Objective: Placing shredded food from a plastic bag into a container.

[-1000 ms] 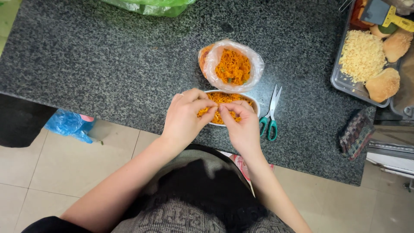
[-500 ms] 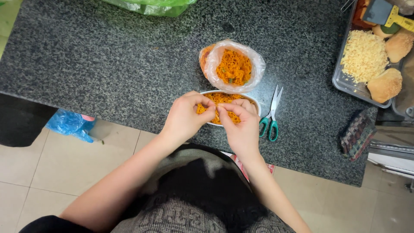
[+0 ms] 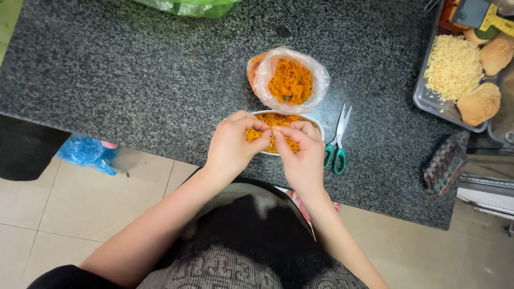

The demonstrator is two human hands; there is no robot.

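A white oval bowl (image 3: 317, 124) of orange shredded food sits near the front edge of the dark speckled counter (image 3: 134, 80). Over it, my left hand (image 3: 231, 144) and my right hand (image 3: 301, 156) meet with fingertips pinched together on a clump of the orange shreds (image 3: 267, 135). Both hands cover much of the bowl. Just behind the bowl lies an open clear plastic bag (image 3: 289, 79) filled with the same orange shreds.
Green-handled scissors (image 3: 337, 140) lie right of the bowl. A metal tray (image 3: 428, 101) at the far right holds yellow crumbs and breaded rolls. A folded patterned cloth (image 3: 444, 165) lies below it. A green bag (image 3: 187, 6) sits at the back; a blue bag (image 3: 85, 152) is on the floor.
Both hands have shifted slightly, fingertips pinching closer together over the bowl. Bowl, bag and scissors stay where they were.
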